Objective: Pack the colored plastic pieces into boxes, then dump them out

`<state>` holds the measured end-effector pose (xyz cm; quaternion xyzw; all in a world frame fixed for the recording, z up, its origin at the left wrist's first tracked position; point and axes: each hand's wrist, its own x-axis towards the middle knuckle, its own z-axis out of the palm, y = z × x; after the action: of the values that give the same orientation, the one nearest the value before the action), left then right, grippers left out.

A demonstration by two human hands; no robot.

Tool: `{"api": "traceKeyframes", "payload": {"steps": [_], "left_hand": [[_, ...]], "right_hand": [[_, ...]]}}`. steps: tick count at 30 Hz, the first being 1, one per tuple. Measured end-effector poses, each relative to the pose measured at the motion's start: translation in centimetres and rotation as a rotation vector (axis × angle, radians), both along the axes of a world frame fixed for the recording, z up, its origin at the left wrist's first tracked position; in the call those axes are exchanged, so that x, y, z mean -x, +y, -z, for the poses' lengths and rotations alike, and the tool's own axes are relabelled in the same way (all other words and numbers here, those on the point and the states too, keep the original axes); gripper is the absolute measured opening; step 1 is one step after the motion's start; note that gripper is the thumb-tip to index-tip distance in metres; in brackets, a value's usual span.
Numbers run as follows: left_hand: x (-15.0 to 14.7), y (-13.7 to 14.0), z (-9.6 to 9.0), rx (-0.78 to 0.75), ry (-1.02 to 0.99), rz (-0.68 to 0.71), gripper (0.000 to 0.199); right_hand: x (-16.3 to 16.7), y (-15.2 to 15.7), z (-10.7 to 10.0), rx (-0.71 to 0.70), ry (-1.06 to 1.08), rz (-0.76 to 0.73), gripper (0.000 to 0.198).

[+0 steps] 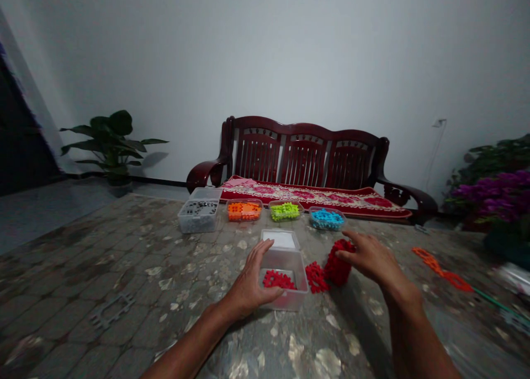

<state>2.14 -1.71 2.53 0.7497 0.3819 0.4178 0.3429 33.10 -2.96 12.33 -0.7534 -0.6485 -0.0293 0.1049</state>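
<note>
A clear plastic box (304, 288) stands in front of me with a few flat red interlocking building pieces (278, 279) inside. Its lid (279, 240) is tipped back on the far side. My left hand (252, 288) grips the box at its left side, thumb along the near wall. To the right of the box, my right hand (368, 257) has its thumb and fingers round a thick red stack of building pieces (337, 266). Another flat red piece (316, 277) lies between the stack and the box.
Tubs of orange pieces (244, 210), lime pieces (285, 211) and blue pieces (327, 219) line the table's far side, beside a box of grey pieces (199, 216). A grey frame (112, 309) lies left, joined orange pieces (441, 268) right. Beyond is a wooden bench (304, 142).
</note>
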Motion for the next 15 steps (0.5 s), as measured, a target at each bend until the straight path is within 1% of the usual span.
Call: {"api": "traceKeyframes", "payload": {"steps": [3,7,9,12,15], "left_hand": [[0.0,0.0,0.1,-0.004,0.003,0.003,0.092],[0.0,0.1,0.1,-0.017,0.003,-0.001,0.091],[0.0,0.1,0.1,-0.023,0.001,-0.005,0.091],[0.0,0.0,0.0,-0.022,0.005,-0.004,0.091],[0.1,0.0,0.0,-0.018,0.005,0.003,0.093]], "right_hand": [[-0.2,-0.2,-0.1,0.062,-0.027,0.043,0.055],[0.0,-0.3,-0.1,0.081,-0.034,0.039,0.050],[0.2,-0.4,-0.3,0.064,-0.043,0.033,0.048],[0.8,-0.7,-0.9,-0.005,-0.038,0.016,0.049],[2.3,-1.3,-1.3,-0.032,0.067,-0.078,0.054]]}}
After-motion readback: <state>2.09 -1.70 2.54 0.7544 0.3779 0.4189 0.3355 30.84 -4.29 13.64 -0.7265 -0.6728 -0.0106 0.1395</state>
